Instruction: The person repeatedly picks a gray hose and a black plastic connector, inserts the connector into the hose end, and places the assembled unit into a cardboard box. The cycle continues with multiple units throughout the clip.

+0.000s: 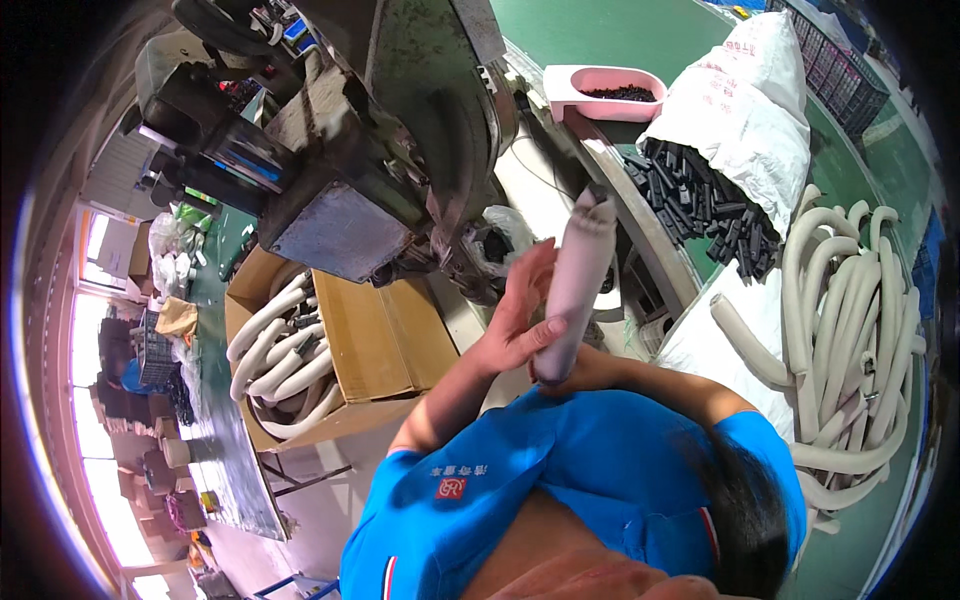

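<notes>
A pale grey foam-covered tube stands tilted in front of my chest, its dark end piece pointing away from me. My left hand holds it from the left, with the thumb across its front and the fingers along its side. Around the near end is my right hand, closed low on the tube and mostly hidden behind it. A dark, grimy machine rises just beyond my left hand.
Similar curved tubes fill a cardboard box at the left, and more tubes are heaped at the right. Black plastic parts spill from a white woven sack on the green table. A pink tub holds small dark pieces.
</notes>
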`<state>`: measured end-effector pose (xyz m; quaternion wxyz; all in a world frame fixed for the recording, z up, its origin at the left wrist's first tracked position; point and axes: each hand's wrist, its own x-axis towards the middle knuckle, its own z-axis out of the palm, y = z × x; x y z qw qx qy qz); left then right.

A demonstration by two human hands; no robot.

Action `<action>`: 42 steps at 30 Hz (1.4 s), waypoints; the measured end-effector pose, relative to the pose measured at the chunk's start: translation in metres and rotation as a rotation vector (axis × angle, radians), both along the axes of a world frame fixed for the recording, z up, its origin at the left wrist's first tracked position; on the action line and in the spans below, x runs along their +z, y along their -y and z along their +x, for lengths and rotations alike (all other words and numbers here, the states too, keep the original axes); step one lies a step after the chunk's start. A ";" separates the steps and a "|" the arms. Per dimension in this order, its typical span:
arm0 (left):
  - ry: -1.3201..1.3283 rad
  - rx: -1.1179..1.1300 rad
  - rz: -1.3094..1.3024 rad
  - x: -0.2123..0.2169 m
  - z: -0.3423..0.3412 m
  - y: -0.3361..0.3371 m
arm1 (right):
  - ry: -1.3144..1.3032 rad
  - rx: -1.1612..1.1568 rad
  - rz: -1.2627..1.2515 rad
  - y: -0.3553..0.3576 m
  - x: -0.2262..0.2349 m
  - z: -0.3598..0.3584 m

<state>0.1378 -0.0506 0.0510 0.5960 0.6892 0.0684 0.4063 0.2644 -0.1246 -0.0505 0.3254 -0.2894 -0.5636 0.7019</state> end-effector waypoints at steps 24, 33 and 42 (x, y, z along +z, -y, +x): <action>-0.147 0.215 -0.111 0.015 -0.005 0.018 | 0.001 -0.021 0.150 -0.009 0.035 0.019; -0.177 0.221 -0.143 0.020 -0.007 0.026 | 0.282 -0.800 1.101 -0.003 0.137 0.022; -0.195 0.233 -0.017 0.023 0.000 0.039 | 0.319 -0.877 0.936 0.000 0.136 0.018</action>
